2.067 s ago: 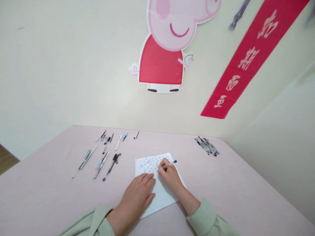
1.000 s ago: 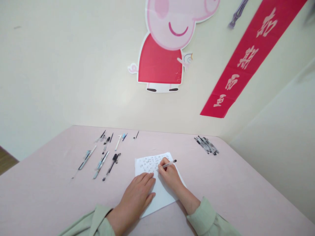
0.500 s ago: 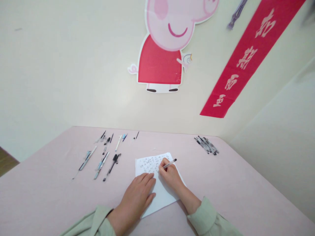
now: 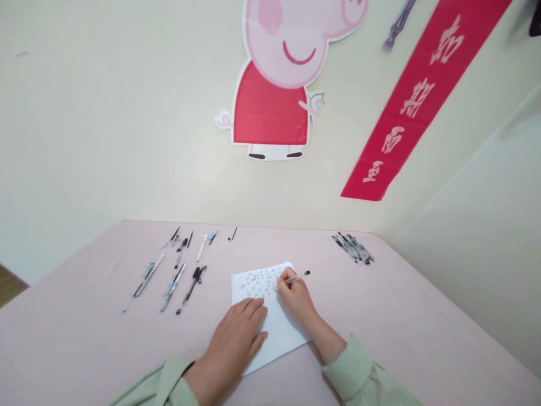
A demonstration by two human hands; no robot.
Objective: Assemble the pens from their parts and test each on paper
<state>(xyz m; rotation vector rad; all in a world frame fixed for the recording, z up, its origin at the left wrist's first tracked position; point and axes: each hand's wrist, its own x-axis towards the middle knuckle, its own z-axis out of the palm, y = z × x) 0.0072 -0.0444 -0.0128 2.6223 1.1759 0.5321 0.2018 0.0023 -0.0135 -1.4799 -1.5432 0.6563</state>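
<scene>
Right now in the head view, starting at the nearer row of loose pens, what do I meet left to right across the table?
Leftmost pale pen, second pale pen, black pen, left hand, right hand gripping a translucent pen, bundle of pens.

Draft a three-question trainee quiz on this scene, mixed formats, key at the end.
1. Which hand grips the pen over the writing?
2. True or false: the pile of pens lies to the right of the paper.
3. The left hand rests on: a) the red banner, b) the paper, c) the pile of pens.

Key:
1. The right hand.
2. True.
3. b.
</scene>
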